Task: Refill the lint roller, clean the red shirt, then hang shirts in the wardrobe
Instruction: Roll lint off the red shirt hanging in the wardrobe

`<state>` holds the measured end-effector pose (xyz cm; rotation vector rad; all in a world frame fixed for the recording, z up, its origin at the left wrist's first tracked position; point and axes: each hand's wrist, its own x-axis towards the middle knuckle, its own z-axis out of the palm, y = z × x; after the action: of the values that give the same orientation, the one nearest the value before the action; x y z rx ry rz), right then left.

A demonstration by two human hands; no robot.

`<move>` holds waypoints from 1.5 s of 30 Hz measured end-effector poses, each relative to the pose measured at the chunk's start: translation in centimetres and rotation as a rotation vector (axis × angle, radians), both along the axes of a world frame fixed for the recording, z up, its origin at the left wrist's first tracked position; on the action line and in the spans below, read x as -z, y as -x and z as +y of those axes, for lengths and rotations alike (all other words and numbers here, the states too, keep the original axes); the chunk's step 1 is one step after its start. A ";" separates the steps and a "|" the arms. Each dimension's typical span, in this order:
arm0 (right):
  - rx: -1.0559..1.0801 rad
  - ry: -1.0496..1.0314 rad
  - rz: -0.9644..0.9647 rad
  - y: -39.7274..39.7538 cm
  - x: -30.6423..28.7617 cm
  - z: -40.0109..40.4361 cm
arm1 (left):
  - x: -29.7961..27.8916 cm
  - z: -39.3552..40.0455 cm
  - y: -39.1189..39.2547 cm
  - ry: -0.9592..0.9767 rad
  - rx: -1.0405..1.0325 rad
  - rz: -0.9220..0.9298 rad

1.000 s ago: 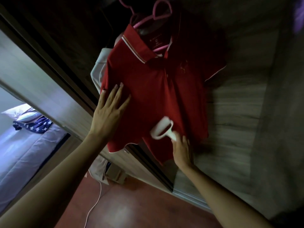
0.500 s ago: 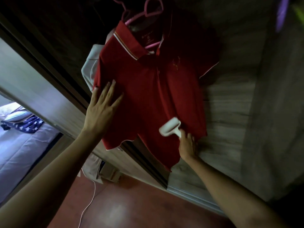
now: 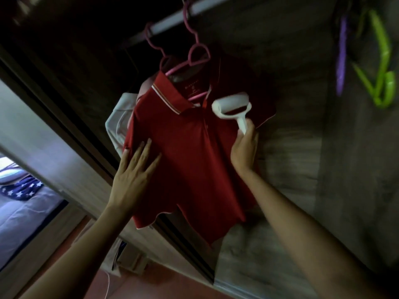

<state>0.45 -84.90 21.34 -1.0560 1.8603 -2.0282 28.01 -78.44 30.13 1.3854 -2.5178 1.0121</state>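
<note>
A red polo shirt point(image 3: 190, 160) hangs on a pink hanger point(image 3: 194, 57) from the wardrobe rail point(image 3: 194, 11), lying against a wooden wardrobe door. My left hand point(image 3: 133, 173) presses flat on the shirt's left side, fingers straight and spread. My right hand point(image 3: 245, 152) grips the handle of a white lint roller point(image 3: 232, 107), whose roll lies against the shirt's upper chest just right of the collar. A white shirt point(image 3: 117, 124) hangs behind the red one, mostly hidden.
The grey wood wardrobe door point(image 3: 291, 169) fills the right side. A green hanger point(image 3: 382, 67) and a purple hanger point(image 3: 342, 50) hang at the top right. A bed with a star-patterned cloth point(image 3: 19, 190) shows at the lower left. A white cable point(image 3: 108, 285) runs over the red floor.
My right hand has carried the lint roller up from the shirt's lower hem to the upper chest by the collar. My left hand stays flat on the shirt.
</note>
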 end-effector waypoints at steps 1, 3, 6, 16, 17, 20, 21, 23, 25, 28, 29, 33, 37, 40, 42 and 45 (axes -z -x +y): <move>-0.008 -0.008 -0.004 0.4 -0.5 -0.8 | 0.0 0.0 0.0 0.001 -0.011 -0.021; -0.033 -0.032 -0.013 1.1 -1.1 -1.8 | 0.0 0.2 0.1 -0.020 -0.046 -0.062; -0.063 -0.129 0.014 2.0 0.4 -3.2 | -0.1 0.1 0.1 -0.032 -0.109 -0.094; -0.263 -0.539 0.273 0.5 15.2 1.4 | 0.3 0.1 0.6 0.020 -0.143 -0.117; -0.241 -0.531 0.259 0.2 15.6 1.9 | 0.4 0.2 0.8 0.016 -0.154 -0.119; -0.125 -0.388 0.180 -0.5 14.7 2.4 | 0.8 0.1 1.0 -0.006 -0.167 -0.132; -0.094 -0.324 0.149 -0.7 14.1 2.5 | 0.8 0.2 1.1 -0.007 -0.171 -0.137; -0.070 -0.232 0.106 -1.0 13.0 2.7 | 1.0 0.2 1.3 0.002 -0.166 -0.140; -0.098 -0.186 0.120 -1.4 12.7 3.2 | 1.2 0.3 1.4 0.008 -0.163 -0.135; -0.202 -0.250 0.183 -2.0 14.6 4.1 | 1.4 0.2 1.5 0.003 -0.175 -0.138; -0.233 -0.302 0.205 -2.1 15.7 4.6 | 1.4 0.2 1.6 -0.005 -0.181 -0.141; -0.361 -0.543 0.260 -2.1 20.8 7.1 | 1.6 0.3 1.7 -0.025 -0.187 -0.149; -0.364 -0.532 0.243 -2.6 21.8 8.7 | 1.8 0.4 1.9 -0.041 -0.198 -0.158; -0.323 -0.414 0.204 -3.6 19.1 7.5 | 2.0 0.3 2.2 -0.044 -0.186 -0.138; -0.290 -0.292 0.147 -4.1 16.6 6.6 | 2.2 0.2 2.4 -0.055 -0.186 -0.129; -0.257 -0.177 0.139 -4.9 13.9 5.9 | 2.6 0.0 2.6 -0.058 -0.177 -0.125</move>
<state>5.38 -78.96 7.43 -1.3360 1.8185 -1.6540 25.39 -78.44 27.51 1.6348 -2.5679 1.0963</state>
